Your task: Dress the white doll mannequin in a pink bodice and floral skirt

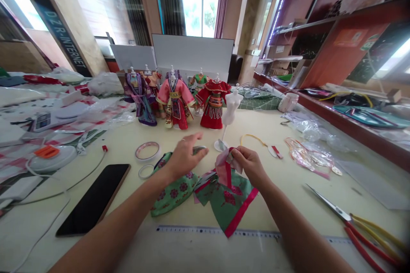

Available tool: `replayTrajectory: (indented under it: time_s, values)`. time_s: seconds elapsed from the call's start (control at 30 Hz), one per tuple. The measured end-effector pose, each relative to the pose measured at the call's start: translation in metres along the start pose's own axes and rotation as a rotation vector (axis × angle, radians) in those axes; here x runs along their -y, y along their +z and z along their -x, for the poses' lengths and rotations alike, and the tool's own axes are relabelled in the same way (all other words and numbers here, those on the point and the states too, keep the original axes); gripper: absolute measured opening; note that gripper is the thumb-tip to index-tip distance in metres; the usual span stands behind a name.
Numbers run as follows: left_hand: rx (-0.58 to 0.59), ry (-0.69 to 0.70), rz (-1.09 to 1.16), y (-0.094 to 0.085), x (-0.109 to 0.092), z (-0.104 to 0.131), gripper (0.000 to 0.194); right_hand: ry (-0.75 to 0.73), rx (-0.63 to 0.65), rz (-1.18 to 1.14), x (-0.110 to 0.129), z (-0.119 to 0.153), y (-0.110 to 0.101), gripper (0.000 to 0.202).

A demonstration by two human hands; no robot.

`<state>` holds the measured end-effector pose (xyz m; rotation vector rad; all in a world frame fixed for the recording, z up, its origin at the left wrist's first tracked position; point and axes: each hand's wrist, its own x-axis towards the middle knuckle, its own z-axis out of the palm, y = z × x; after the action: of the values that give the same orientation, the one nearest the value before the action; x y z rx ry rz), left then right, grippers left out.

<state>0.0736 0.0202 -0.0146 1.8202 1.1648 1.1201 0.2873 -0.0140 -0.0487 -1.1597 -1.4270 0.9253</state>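
My right hand point(251, 163) pinches the pink collar part of a small green doll garment point(235, 202), which has red-pink edging and pink motifs. The cloth hangs from those fingers and its lower part spreads over the table. To its left, my left hand point(184, 155) is held with thumb and fingers apart, above a green flowered doll skirt point(176, 192) that the wrist partly covers. A small greyish thing shows near the left thumb, too blurred to name. Just beyond both hands stands a bare white doll mannequin point(232, 106) on a round base.
Several dressed doll mannequins point(176, 98) stand in a row at the back. Scissors point(347, 217) lie at right, a phone point(94, 200) and tape roll point(147, 151) at left. A ruler point(179, 229) runs along the front. Plastic bags point(307, 153) lie at right.
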Motion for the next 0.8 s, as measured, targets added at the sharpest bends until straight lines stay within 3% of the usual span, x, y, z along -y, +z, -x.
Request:
replayTrajectory:
  time_s: [0.07,0.13,0.23,0.47,0.67,0.8]
  values:
    - [0.263,-0.013,0.074,0.014,-0.005,0.012,0.053,0.016,0.044,-0.008,0.000,0.002,0.004,0.044]
    - [0.367,-0.044,0.178,0.026,-0.006,0.020,0.045,0.031,0.085,-0.017,0.000,0.005,0.008,0.045]
    - [0.347,-0.193,0.378,0.035,0.000,0.024,0.025,0.055,0.115,-0.037,0.000,0.006,0.010,0.045]
    - [0.271,-0.396,0.566,0.021,0.018,0.027,0.027,0.073,0.131,-0.096,-0.004,0.003,0.009,0.038]
    - [0.232,-0.429,0.542,0.016,0.020,0.035,0.028,0.055,0.164,-0.116,-0.007,0.005,0.012,0.029]
    - [0.294,-0.330,0.495,0.023,0.022,0.040,0.041,0.051,0.210,-0.135,-0.006,0.008,0.018,0.024]
